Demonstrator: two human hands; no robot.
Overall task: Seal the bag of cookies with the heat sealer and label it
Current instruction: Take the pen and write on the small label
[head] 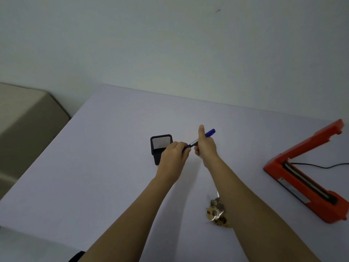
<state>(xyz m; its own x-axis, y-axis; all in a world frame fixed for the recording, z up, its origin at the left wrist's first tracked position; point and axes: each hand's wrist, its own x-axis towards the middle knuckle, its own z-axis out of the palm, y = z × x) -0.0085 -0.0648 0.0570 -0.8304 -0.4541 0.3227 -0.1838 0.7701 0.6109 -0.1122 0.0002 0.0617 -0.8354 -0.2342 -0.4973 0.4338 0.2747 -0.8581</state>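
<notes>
Pale grey-green wall (170,38) behind, small dark mark upper right. Lavender desk (94,167) against wall. Beige cushioned seat (24,118) at left. Dim, even light.

Dim, flat light with a cool grey-blue cast covers the wall (170,44) and table (94,176). It is soft and diffuse, perhaps from overhead; shadows beside the forearms (154,201) are faint. A small glint shows on the bag of cookies (215,210). Wide-angle distortion bends the table's edges, and the heat sealer (306,188) smears slightly near the right border.
</notes>
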